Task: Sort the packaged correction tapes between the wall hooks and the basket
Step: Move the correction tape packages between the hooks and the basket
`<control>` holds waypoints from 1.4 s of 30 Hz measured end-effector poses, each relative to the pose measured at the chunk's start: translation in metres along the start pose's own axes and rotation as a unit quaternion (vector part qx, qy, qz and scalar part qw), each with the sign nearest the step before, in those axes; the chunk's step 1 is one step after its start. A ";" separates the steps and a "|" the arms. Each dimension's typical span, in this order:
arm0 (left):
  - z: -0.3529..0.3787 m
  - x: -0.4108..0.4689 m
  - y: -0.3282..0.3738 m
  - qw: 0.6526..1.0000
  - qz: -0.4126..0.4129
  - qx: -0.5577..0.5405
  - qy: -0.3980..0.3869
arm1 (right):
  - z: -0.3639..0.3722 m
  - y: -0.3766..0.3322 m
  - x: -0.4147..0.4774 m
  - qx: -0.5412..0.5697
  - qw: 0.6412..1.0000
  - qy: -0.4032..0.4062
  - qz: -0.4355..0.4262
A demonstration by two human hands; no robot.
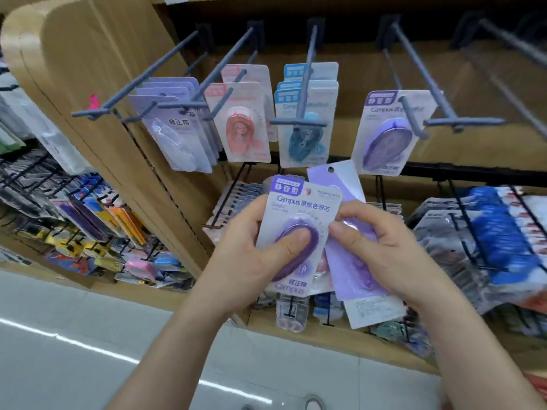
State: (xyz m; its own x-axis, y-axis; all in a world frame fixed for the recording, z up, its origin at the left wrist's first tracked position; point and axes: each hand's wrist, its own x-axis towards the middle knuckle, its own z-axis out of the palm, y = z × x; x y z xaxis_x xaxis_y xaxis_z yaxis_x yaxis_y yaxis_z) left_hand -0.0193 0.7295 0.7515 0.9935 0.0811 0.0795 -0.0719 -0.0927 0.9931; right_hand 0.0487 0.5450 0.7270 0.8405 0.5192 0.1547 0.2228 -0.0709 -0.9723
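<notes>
Up close, my left hand (245, 253) clamps the purple-blister carded correction tape (302, 208); my right hand (384, 253) pinches pale lilac card packs (352, 270). Light, stiff, slick, I reckon, so I'd grip the card edges.

Glossy plastic blister (297, 247), card backing.

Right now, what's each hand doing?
Left hand: gripping the dark purple tape pack.
Right hand: gripping the pale lilac pack partly behind it.
</notes>
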 end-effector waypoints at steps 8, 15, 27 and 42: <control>0.073 0.039 0.027 0.996 0.056 -0.047 0.052 | -0.047 -0.002 -0.033 -0.033 0.994 0.102 0.003; 0.096 0.062 0.045 0.981 0.144 -0.090 0.097 | -0.062 -0.011 -0.038 -0.043 0.991 0.128 -0.003; 0.093 0.069 0.036 0.986 0.120 -0.089 0.070 | -0.061 -0.014 -0.032 -0.001 0.985 0.167 0.032; 0.097 0.090 -0.003 0.971 0.125 0.095 0.182 | -0.067 0.007 -0.043 0.054 0.965 0.238 0.092</control>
State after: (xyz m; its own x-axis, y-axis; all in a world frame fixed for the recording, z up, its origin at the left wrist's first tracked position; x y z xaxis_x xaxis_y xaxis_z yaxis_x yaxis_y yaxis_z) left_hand 0.0788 0.6406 0.7471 0.8478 0.3737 0.3764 -0.2556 -0.3338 0.9073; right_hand 0.0476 0.4650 0.7249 0.9984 0.0546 0.0151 0.0164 -0.0232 -0.9996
